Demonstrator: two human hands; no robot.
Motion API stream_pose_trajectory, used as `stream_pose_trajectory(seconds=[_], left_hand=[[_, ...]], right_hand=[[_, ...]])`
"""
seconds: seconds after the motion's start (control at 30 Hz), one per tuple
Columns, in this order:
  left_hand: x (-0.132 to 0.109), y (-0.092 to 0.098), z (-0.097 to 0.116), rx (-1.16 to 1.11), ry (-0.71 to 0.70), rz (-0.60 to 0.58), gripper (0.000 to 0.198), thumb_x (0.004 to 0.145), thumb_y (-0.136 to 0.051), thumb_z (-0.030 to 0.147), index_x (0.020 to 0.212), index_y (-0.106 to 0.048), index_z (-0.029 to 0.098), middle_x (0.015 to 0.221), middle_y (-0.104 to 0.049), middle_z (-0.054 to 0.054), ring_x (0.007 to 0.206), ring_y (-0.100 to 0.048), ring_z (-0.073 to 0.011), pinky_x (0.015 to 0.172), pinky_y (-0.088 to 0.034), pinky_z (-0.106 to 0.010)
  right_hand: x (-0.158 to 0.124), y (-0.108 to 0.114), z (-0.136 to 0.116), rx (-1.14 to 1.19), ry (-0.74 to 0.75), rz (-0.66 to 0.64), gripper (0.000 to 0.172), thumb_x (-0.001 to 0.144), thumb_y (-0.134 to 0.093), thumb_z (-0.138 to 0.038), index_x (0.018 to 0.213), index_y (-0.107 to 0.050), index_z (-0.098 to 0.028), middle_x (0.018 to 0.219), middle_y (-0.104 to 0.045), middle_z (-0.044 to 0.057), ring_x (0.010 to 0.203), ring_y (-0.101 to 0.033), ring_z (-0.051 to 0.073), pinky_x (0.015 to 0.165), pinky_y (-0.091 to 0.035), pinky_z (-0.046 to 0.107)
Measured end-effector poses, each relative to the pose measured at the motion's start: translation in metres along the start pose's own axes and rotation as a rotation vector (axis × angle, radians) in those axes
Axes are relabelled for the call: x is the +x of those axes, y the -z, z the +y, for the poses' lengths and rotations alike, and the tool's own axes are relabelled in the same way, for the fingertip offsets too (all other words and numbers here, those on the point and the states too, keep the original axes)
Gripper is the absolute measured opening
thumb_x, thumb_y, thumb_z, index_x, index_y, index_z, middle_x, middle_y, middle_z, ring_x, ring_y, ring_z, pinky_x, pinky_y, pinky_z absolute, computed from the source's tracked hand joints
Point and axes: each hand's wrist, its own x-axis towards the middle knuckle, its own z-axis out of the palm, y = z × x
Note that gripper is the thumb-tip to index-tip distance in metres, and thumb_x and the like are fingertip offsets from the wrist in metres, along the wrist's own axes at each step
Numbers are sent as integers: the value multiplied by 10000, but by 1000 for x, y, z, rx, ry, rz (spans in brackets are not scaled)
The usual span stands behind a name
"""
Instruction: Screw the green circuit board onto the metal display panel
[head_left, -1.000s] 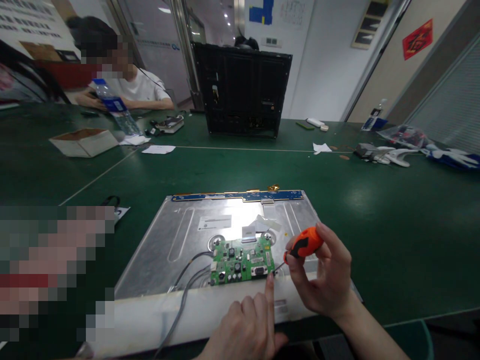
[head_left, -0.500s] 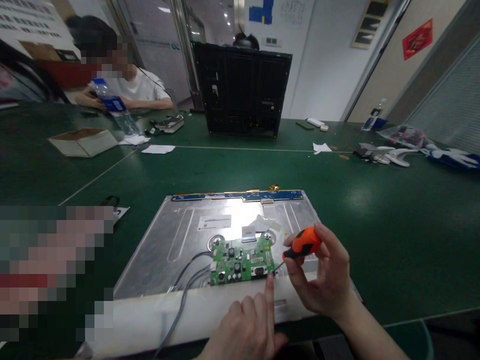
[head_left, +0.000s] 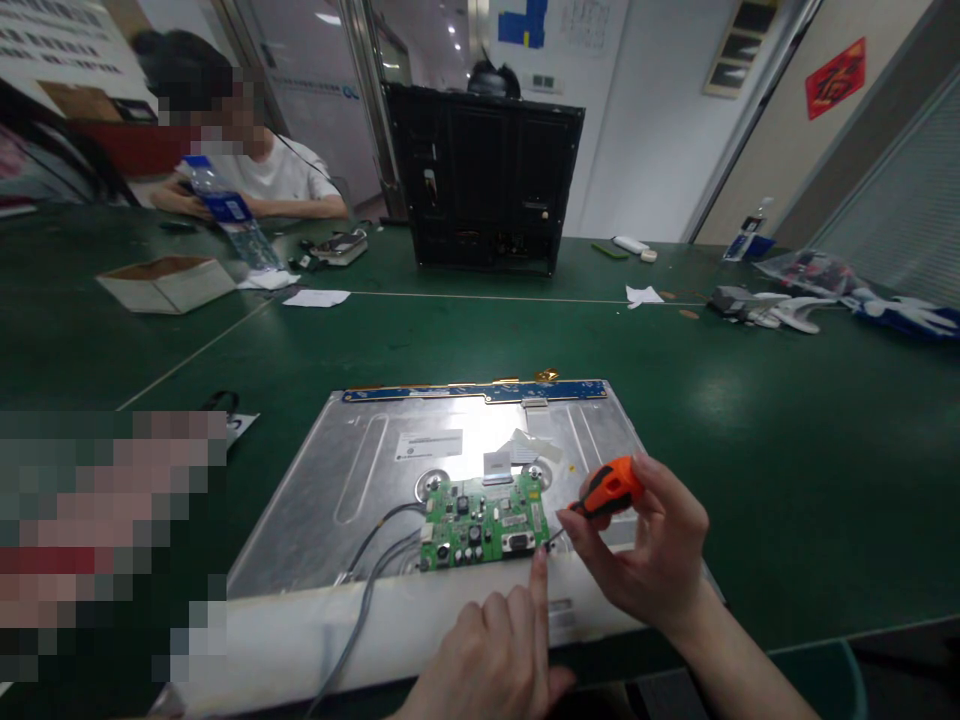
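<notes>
Right hand (head_left: 660, 545): orange screwdriver (head_left: 619, 482) pinched, its handle freshly rolled; turning apparently underway.
Left hand (head_left: 495, 632): forefinger extended, others curled, set at near-right corner of green board (head_left: 486, 520).

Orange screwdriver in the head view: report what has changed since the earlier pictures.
The orange screwdriver has rolled in the grip of the right hand, and that hand's thumb tip has shifted toward the green circuit board. Nothing was taken hold of or let go. Unchanged: the left hand, index finger at the board's near right corner, the board, and the metal panel beneath.
</notes>
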Motion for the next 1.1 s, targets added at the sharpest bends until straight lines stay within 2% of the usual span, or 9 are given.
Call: stream_pose_trajectory(seconds=[0.2, 0.4, 0.63, 0.77, 0.9, 1.1], left_hand=[[-1, 0, 0, 12, -10, 22, 681, 962, -507, 662, 1291, -686, 94, 668, -550, -6, 556, -484, -142, 486, -291, -315], [-1, -4, 0, -11, -10, 45, 685, 962, -505, 662, 1291, -687, 90, 659, -538, -3, 539, -464, -138, 473, -274, -313], [1, 4, 0, 23, 10, -3, 672, 966, -484, 676, 1315, -685, 139, 657, -535, -6, 556, -476, -145, 491, -303, -316], [0, 1, 2, 28, 3, -4, 701, 941, -520, 689, 1330, -673, 127, 677, -543, -12, 566, -476, -148, 495, -306, -315], [0, -1, 0, 8, -15, 37, 687, 961, -502, 668, 1313, -681, 106, 646, -534, -7, 541, -465, -144, 477, -281, -312], [0, 3, 0, 18, -10, 8, 673, 969, -499, 656, 1289, -691, 96, 673, -560, -14, 553, -502, -142, 484, -320, -311]], right_hand=[[6, 2, -4, 52, -33, -44, 768, 869, -606, -73, 1554, -301, -236, 900, -615, 19, 596, -602, 128, 472, -587, 245], [6, 4, -7, 76, -67, -54, 800, 842, -585, -30, 1560, -295, -232, 1055, -652, 93, 737, -676, 166, 526, -629, 257], [1, 2, -3, 32, -30, 0, 797, 839, -626, -43, 1542, -318, -258, 896, -601, 10, 636, -605, 126, 517, -601, 239], [3, 1, -2, 18, -20, 8, 783, 844, -646, -59, 1534, -326, -250, 853, -585, -10, 585, -559, 112, 493, -576, 223], [8, 2, -5, 45, -33, -9, 778, 843, -618, -45, 1534, -325, -249, 887, -594, 8, 618, -587, 121, 490, -578, 220], [5, 4, -7, 94, -68, -40, 806, 831, -576, -30, 1551, -305, -268, 1029, -628, 68, 747, -644, 155, 518, -611, 235]])
